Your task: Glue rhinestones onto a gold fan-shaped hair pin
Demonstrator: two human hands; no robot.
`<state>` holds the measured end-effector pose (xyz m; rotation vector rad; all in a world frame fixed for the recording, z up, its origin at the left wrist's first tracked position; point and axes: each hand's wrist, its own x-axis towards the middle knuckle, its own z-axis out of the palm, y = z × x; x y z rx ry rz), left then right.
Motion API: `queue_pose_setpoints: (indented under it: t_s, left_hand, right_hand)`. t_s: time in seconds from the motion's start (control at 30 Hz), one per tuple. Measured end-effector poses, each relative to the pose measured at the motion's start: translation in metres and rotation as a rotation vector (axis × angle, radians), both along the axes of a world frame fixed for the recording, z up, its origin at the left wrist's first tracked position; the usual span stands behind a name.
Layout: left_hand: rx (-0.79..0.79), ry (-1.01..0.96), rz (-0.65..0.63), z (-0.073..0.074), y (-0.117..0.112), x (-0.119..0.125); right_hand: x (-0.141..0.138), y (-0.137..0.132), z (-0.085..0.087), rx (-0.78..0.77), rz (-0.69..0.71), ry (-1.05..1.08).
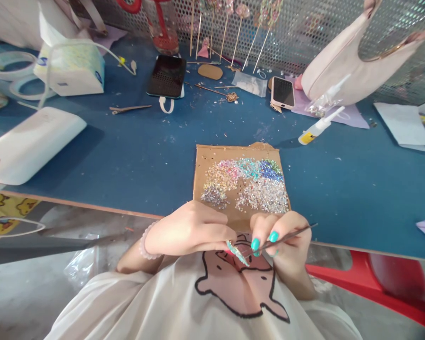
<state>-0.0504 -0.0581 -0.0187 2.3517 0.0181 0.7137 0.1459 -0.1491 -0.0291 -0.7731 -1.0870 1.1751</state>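
My left hand point(193, 229), with a beaded bracelet on the wrist, is closed on a small turquoise piece point(238, 254) with a sparkling surface. Its exact kind is not clear, and my fingers cover part of it. My right hand point(285, 236) pinches a thin dark pointed tool point(297, 232), whose tip reaches close to the turquoise piece. Whether the tip touches it I cannot tell. Just beyond both hands lies a cardboard sheet point(200, 160) with loose rhinestones point(264, 194) spread in colour patches: pink, yellow, turquoise, blue, green, grey and clear.
On the blue table point(138, 156) are a white device point(35, 146), a tissue pack point(74, 68), a tablet-like black device point(167, 76), a hair clip point(131, 109), a phone point(283, 92) and a glue bottle point(320, 126). Decorated sticks point(225, 35) stand before a perforated metal panel. A pink bag point(343, 61) sits right.
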Motion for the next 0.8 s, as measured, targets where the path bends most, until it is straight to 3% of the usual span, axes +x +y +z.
queue_pose_setpoints:
  t_s: [0.1, 0.8]
  left_hand:
    - [-0.003, -0.006, -0.008, -0.0009, 0.0007, -0.0004]
    - [0.025, 0.005, 0.005, -0.0006, -0.0006, 0.0003]
  right_hand:
    - [-0.0051, 0.0018, 0.0034, 0.101, 0.034, 0.087]
    - [-0.0047, 0.0054, 0.0025, 0.227, 0.042, 0.046]
